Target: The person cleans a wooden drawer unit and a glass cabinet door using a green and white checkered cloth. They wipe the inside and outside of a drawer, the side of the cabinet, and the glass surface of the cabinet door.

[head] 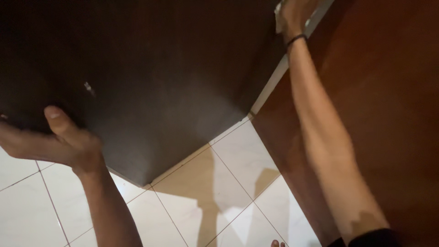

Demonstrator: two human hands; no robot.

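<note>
Under cabinet [151, 82], left hand [55, 142]

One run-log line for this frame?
left hand: gripping dark cabinet panel edge | right hand: pressing white cloth on pale strip | floor: white tiles

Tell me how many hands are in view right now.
2. The left hand grips the lower edge of the dark cabinet door at the left. The right hand holds a white cloth at the top, partly cut off by the frame.
</note>
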